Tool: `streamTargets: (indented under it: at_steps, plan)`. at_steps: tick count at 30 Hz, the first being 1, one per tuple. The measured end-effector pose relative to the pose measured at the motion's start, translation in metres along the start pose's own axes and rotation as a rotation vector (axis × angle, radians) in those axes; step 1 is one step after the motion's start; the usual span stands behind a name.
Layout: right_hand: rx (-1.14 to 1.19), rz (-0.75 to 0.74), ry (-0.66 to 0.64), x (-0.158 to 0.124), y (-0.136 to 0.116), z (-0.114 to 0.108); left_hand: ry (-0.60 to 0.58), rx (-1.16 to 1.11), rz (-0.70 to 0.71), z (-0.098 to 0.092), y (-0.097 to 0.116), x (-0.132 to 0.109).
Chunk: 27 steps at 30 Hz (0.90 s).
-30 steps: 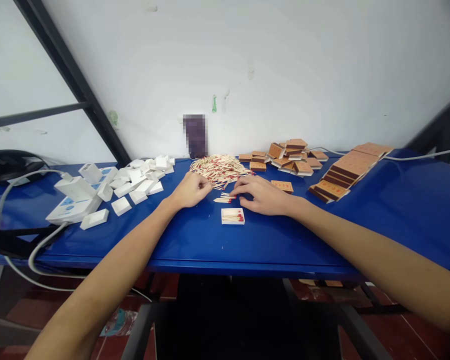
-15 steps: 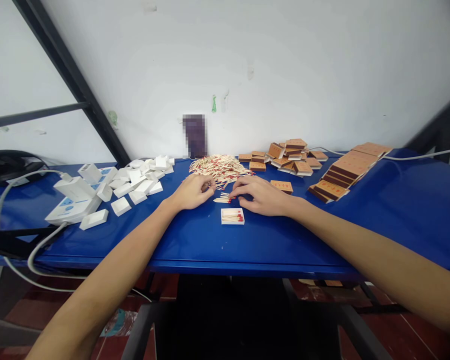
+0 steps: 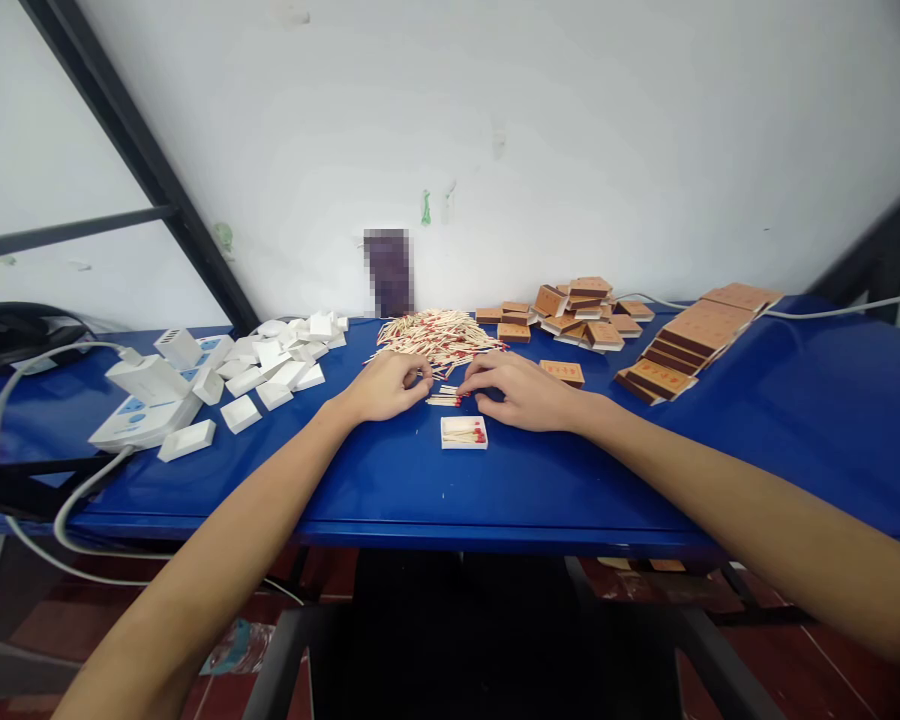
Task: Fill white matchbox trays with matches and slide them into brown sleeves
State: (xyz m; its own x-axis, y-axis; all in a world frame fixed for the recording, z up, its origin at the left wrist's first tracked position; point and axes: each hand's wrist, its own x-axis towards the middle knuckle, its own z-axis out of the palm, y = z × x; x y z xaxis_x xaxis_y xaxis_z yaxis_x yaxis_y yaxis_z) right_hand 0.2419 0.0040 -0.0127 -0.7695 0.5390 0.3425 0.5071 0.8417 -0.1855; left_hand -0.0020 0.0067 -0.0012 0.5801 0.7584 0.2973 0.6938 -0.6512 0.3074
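My left hand (image 3: 387,385) is closed at the near left side of a pile of loose red-tipped matches (image 3: 446,335). Its thumb and fingers curl together, and whatever they may hold is too small to make out. Between the two hands a small row of matches (image 3: 444,397) lies on the blue table, red heads toward the right. The fingertips of my right hand (image 3: 521,392) touch the heads of this row, with the thumb apart from the fingers. Just nearer to me sits a white matchbox tray (image 3: 464,446) partly filled with matches, heads also to the right.
Several white trays (image 3: 274,365) are heaped at the left, beside a white power strip (image 3: 146,415) with cables. Brown matchbox sleeves (image 3: 589,310) lie piled at the back right, with a slanted row of them (image 3: 709,335) farther right. One matchbox (image 3: 562,372) lies behind my right hand.
Hardly anything differs. Both hands stay in place around the small row of matches, and the whole view has shifted very slightly.
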Motion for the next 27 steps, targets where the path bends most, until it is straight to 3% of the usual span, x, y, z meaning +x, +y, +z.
streamTargets:
  at_steps: [7, 27]
  plan:
    - [0.001, -0.007, -0.001, 0.0, 0.0006, 0.0009, -0.064, -0.029, -0.043, 0.0015, -0.0012, 0.0001]
    - [0.069, -0.027, 0.014, -0.0004, -0.0015, 0.0034, -0.068, -0.049, -0.049, 0.0025, -0.0023, 0.0004]
